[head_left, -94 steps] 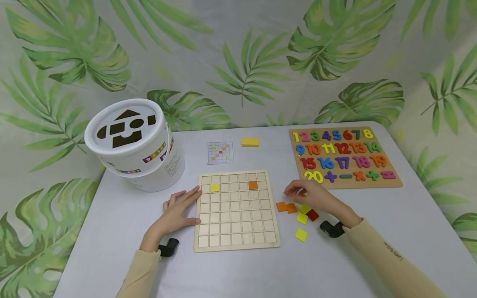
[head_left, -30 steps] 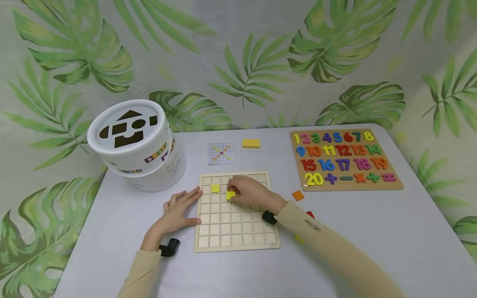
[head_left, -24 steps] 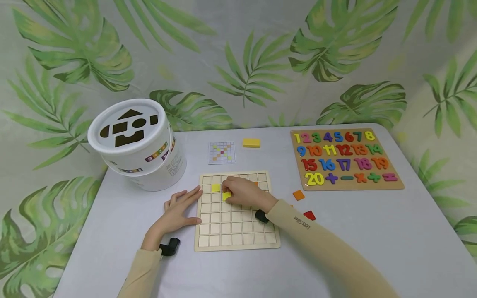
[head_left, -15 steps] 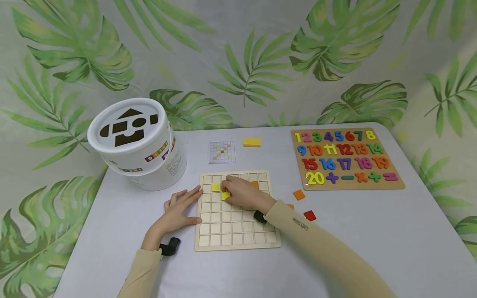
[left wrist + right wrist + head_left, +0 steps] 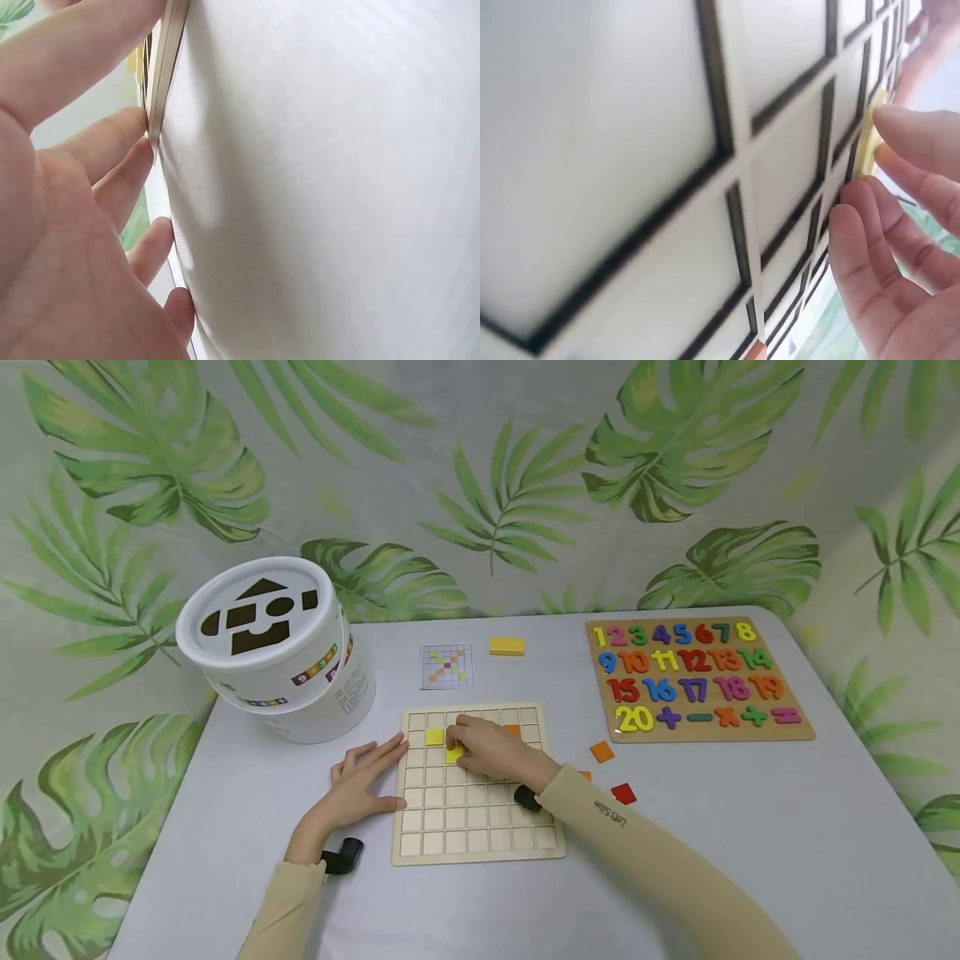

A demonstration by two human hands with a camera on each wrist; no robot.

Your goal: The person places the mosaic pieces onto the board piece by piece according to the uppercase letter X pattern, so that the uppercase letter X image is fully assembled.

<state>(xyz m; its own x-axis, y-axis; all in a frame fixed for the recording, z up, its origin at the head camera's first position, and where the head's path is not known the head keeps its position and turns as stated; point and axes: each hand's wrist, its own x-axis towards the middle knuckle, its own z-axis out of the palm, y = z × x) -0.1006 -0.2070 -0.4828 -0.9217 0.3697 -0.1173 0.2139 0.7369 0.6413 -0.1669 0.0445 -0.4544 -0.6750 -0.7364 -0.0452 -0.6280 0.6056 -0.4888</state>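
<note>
A wooden grid board [image 5: 477, 860] lies mid-table. My right hand [image 5: 491, 747] is over its upper part, thumb and index finger pinching a yellow square tile [image 5: 453, 756] at a cell in the third row. In the right wrist view this yellow tile [image 5: 868, 142] stands low at the grid, with the fingertips right on it. Another yellow tile [image 5: 434, 737] sits one cell up and to the left; an orange tile [image 5: 512, 731] shows partly behind my right hand. My left hand [image 5: 360, 789], fingers spread, touches the board's left edge; its fingertips meet the wooden side [image 5: 166, 67] in the left wrist view.
Right of the board lie orange [image 5: 602, 752] and red [image 5: 624, 793] loose tiles; the sleeve partly hides another orange tile [image 5: 585, 775]. Behind the board are a printed pattern card [image 5: 447, 667] and a yellow block [image 5: 507, 647]. A white bucket [image 5: 277, 652] and a number puzzle [image 5: 701, 681] flank them.
My right hand has come from the loose tiles over to the board with a yellow tile, then slid slightly left to its cell. One loose orange tile now lies farther right. My left hand stays put.
</note>
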